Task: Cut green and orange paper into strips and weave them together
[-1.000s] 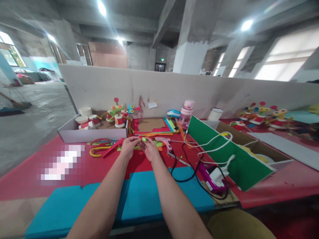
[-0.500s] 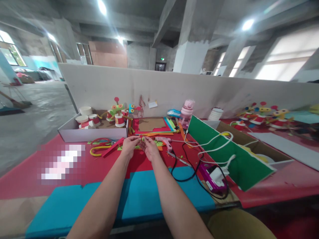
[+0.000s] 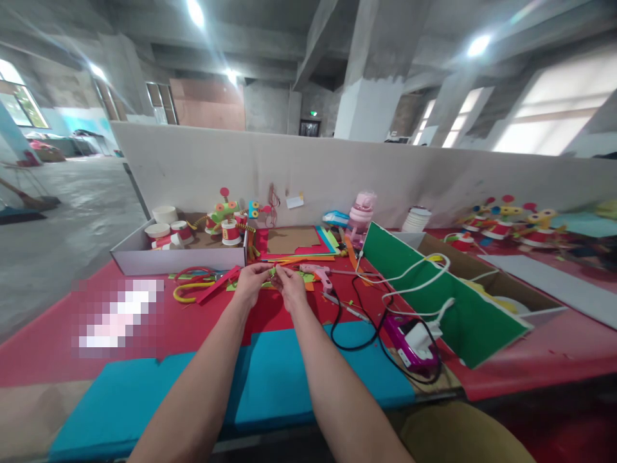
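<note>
Above the red table covering (image 3: 193, 328), both hands meet near the middle of the view. My left hand (image 3: 251, 283) pinches a small green piece (image 3: 273, 272) with its fingertips. My right hand (image 3: 290, 285) has its fingers closed on the same piece from the other side. Much of the piece is hidden by the fingers. Green paper scraps (image 3: 233, 283) lie under and beside the hands. A pink glue gun (image 3: 322, 276) rests just right of my right hand, and yellow-handled scissors (image 3: 186, 293) lie left of my left hand.
A white box (image 3: 178, 262) with cups and a green figure stands at the back left. On the right are a green panel (image 3: 434, 299), white cables and a purple power strip (image 3: 402, 344). A pink bottle (image 3: 360, 215) stands behind. Blue sheets (image 3: 274, 366) line the front edge.
The fingers of my right hand have drawn together and closed on the small green piece. My left hand has barely moved.
</note>
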The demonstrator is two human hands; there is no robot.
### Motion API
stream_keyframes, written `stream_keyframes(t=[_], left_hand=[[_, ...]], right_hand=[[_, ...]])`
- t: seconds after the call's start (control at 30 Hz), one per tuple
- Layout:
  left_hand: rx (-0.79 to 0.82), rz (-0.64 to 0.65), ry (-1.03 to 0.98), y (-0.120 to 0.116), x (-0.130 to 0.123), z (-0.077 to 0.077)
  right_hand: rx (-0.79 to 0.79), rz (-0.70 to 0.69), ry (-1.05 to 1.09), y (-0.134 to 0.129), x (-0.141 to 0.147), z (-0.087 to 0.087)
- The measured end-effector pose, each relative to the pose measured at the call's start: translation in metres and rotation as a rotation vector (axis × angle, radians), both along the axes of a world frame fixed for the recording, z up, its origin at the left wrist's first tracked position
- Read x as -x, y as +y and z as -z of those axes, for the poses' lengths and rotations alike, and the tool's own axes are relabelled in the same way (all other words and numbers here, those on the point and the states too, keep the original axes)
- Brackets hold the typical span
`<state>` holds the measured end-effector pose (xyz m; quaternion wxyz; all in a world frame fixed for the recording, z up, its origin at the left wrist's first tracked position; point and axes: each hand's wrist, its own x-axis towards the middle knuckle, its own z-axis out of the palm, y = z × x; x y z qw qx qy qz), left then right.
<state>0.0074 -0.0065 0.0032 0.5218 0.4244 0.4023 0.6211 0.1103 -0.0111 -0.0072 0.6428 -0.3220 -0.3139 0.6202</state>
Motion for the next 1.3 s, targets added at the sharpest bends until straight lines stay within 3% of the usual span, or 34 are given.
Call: stream_keyframes(t=[0.4,0.73,0.93,1.3], left_hand=[[-0.014,0.06,-0.068,-0.005,-0.006,-0.006],[-0.045,0.019,0.009,-0.001,-0.003,0.003],[-0.04,-0.023,0.017,-0.001,-0.001,0.002],[-0.032,0.01,0.183,-0.001,0.011,-0.002]], right_hand=[[-0.102,0.229,-0.163,0.001,0.001,0.002],[-0.132,0.119,-0.096,0.003,0.001,0.004],[-0.167,0.127,-0.146,0.006,-0.001,0.007],[-0.077,-0.059,-0.231,0.007,-0.014,0.001]])
